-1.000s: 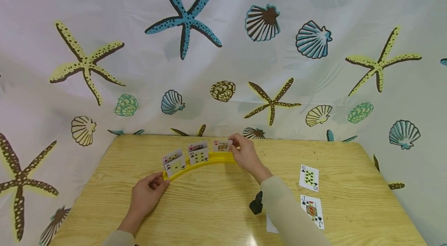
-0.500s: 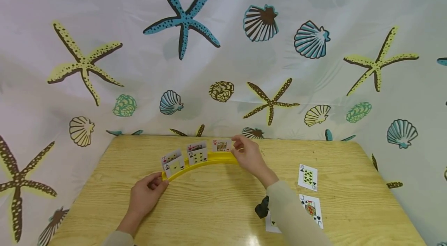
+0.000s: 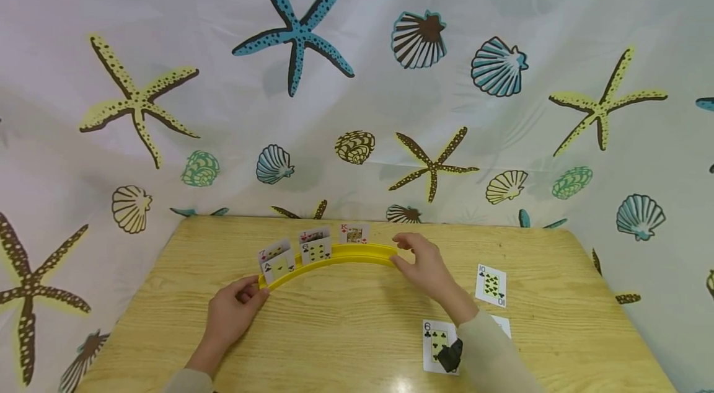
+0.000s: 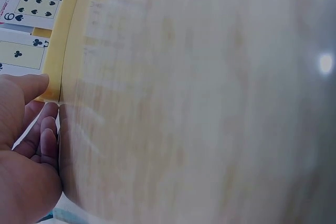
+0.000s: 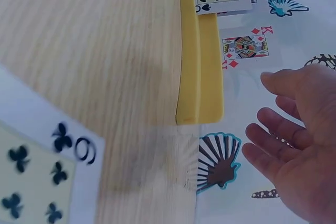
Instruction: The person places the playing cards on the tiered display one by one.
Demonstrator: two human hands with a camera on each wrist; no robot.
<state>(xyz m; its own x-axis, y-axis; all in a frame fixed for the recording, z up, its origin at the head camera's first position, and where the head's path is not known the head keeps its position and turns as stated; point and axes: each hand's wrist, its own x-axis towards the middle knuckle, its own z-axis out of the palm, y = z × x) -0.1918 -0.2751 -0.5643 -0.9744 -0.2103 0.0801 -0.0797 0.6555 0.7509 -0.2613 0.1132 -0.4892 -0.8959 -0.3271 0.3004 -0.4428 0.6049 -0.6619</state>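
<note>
A curved yellow card holder [image 3: 362, 251] stands toward the back of the table. In its left part, an ace of clubs [image 3: 279, 267] is in front of a red seven [image 3: 272, 250], and a six of spades [image 3: 316, 252] partly covers a red jack [image 3: 314, 235]. A king of diamonds [image 3: 354, 234] stands alone farther right. My left hand [image 3: 234, 312] pinches the holder's left end, thumb on its front edge in the left wrist view. Fingers apart and holding nothing, my right hand [image 3: 428, 266] is beside the holder's right end.
Face up on the right side lie a ten of clubs [image 3: 491, 286] and a six of clubs [image 3: 437, 343]. My right sleeve [image 3: 493, 349] covers most of another card [image 3: 502, 323]. A patterned cloth [image 3: 357, 95] hangs behind the table's back edge.
My right hand has let go of the king of diamonds and moved right to the holder's end. The six of clubs has come into view from under the sleeve. The left hand keeps its place.
</note>
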